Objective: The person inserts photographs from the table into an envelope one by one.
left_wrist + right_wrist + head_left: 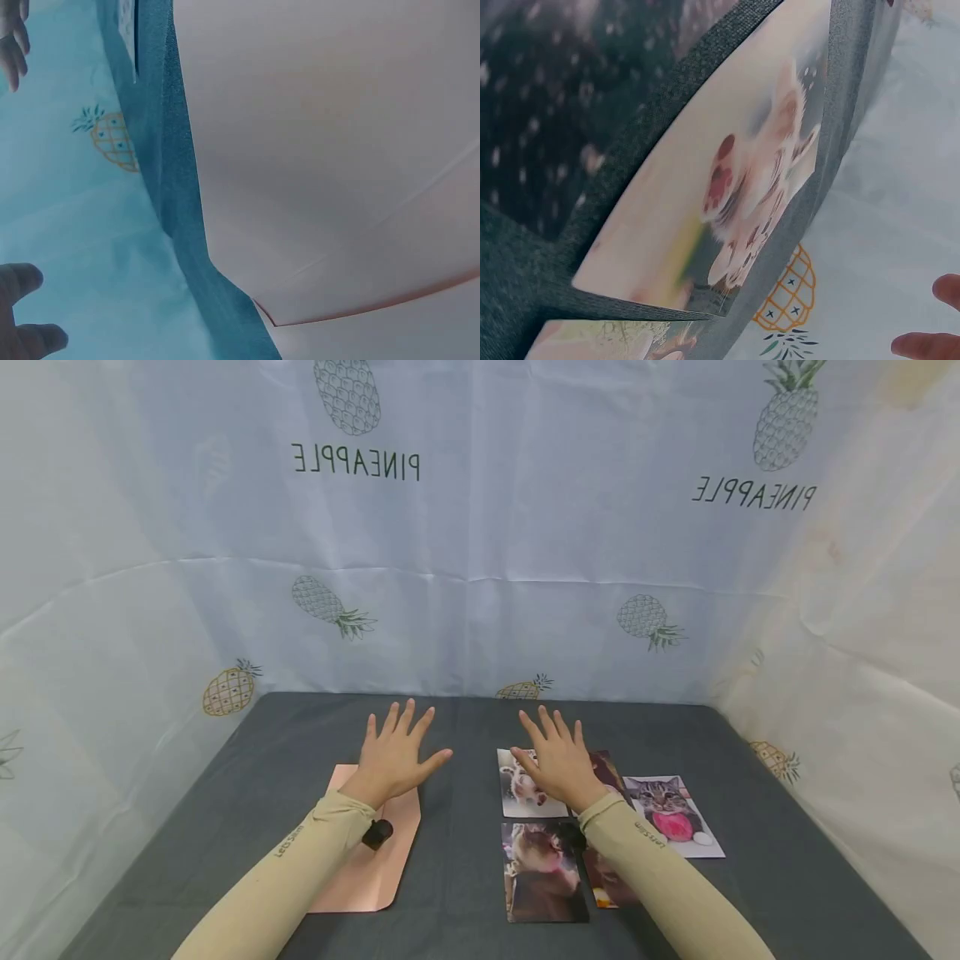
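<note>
My left hand (392, 762) is held out with its fingers spread, above the far end of a peach-pink envelope (401, 852) on the left of the table. In the left wrist view the envelope (322, 135) shows a flap edge and a crease, and the hand does not touch it. My right hand (562, 764), fingers also spread and holding nothing, hovers over several photo prints. Among them are a pale animal photo (525, 802), a dark brownish photo (545, 877) and a tabby cat photo (672, 814). My right forearm partly covers other prints (606, 885).
A dark grey cloth covers the table (457, 868). White curtains (480, 527) printed with pineapples close off the back and both sides. A small black wrist camera (377, 834) sits under the left wrist.
</note>
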`<state>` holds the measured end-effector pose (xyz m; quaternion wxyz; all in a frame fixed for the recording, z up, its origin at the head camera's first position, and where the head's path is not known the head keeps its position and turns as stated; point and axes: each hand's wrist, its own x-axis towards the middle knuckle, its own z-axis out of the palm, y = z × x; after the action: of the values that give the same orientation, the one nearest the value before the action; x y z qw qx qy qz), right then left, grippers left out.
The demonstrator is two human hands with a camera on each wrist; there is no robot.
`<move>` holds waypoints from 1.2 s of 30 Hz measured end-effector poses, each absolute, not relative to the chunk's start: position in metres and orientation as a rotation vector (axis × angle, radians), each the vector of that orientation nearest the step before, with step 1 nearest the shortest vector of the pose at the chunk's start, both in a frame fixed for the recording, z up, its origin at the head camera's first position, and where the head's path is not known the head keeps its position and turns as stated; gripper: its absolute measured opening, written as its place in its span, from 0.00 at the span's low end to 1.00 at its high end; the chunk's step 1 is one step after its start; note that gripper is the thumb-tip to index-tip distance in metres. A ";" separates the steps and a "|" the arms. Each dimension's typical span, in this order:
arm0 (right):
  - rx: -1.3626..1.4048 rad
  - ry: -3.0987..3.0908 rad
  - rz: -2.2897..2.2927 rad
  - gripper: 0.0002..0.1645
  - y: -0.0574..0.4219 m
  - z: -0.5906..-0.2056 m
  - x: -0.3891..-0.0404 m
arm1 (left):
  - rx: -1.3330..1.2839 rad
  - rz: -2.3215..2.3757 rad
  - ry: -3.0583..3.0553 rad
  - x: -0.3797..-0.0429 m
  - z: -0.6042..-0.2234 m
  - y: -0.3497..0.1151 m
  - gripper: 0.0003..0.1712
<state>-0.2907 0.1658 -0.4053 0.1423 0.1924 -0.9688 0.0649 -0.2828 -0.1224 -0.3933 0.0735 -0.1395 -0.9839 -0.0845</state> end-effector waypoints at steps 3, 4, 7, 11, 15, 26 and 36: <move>0.554 -2.799 0.200 0.40 0.166 -0.405 -0.290 | -0.417 -0.249 -2.956 -0.283 -0.393 -0.122 0.50; 0.554 -2.802 0.201 0.40 0.167 -0.405 -0.290 | -0.417 -0.246 -2.958 -0.283 -0.394 -0.121 0.50; 0.550 -2.828 0.207 0.40 0.167 -0.403 -0.289 | -0.424 -0.231 -2.963 -0.284 -0.394 -0.121 0.50; 0.546 -2.892 0.212 0.38 0.167 -0.400 -0.288 | -0.438 -0.219 -2.982 -0.282 -0.393 -0.121 0.48; 0.545 -2.933 0.217 0.31 0.168 -0.398 -0.288 | -0.451 -0.235 -3.022 -0.282 -0.390 -0.120 0.44; 0.486 -3.024 0.284 0.19 0.169 -0.394 -0.286 | -0.407 -0.280 -3.116 -0.281 -0.384 -0.118 0.26; 0.494 -3.003 0.307 0.16 0.174 -0.391 -0.285 | -0.437 -0.315 -3.076 -0.279 -0.382 -0.124 0.23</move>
<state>-0.2854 0.1737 -0.3909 0.0415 0.1615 -0.9809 0.1003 -0.2786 -0.1235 -0.3824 0.0092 -0.1400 -0.9849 -0.1010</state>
